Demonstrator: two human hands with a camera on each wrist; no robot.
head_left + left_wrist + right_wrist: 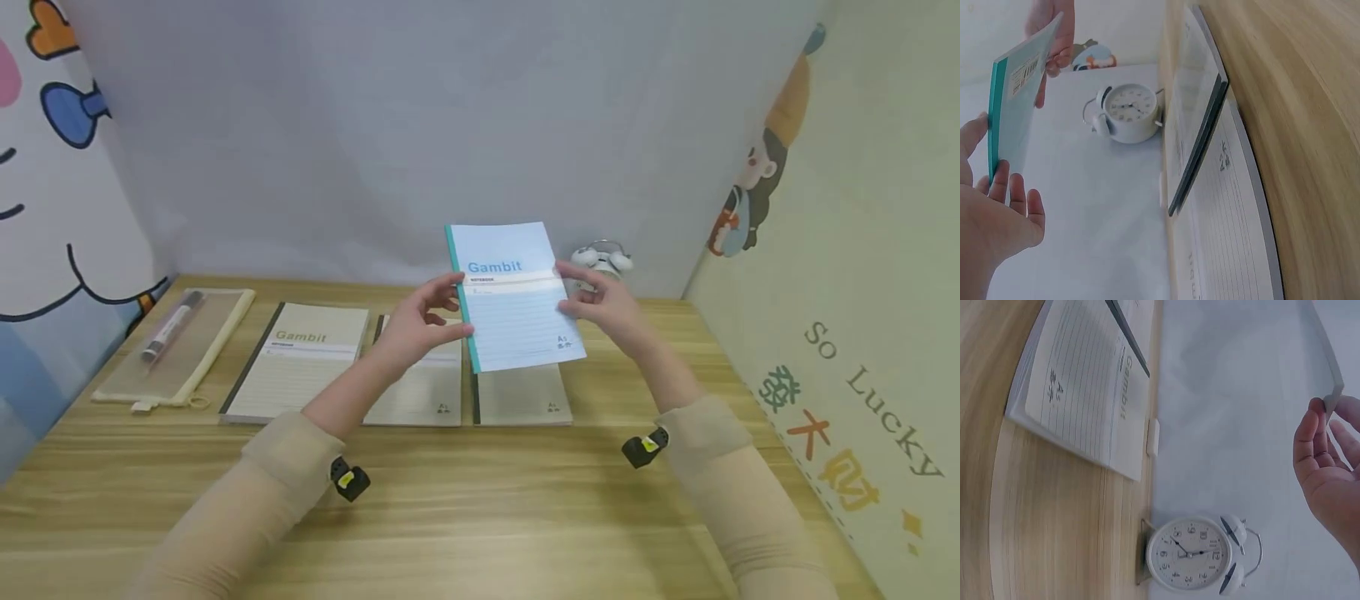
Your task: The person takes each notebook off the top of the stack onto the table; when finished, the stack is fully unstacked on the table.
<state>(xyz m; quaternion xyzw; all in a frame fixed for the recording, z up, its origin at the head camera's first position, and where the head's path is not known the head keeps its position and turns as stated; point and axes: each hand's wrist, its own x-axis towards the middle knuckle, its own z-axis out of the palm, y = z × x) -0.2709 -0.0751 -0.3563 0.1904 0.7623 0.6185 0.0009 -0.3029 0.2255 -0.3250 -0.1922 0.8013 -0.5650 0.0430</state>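
One notebook (516,298) (teal-spined) is pinched by left hand (422,321) and right hand (606,310); three dark-spined notebooks (298,367) lie below.

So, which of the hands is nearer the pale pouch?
Left. The left hand is right of the pale pouch, holding the raised notebook at its left edge; the right hand is farther right, at the opposite edge.

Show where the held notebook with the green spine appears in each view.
Head: green-spined Gambit notebook, near the centre.
Left wrist: upper left, barcode side visible.
Right wrist: upper right, seen edge-on, cut by the frame.
Shared landmark: white twin-bell alarm clock, partly hidden in the head view.
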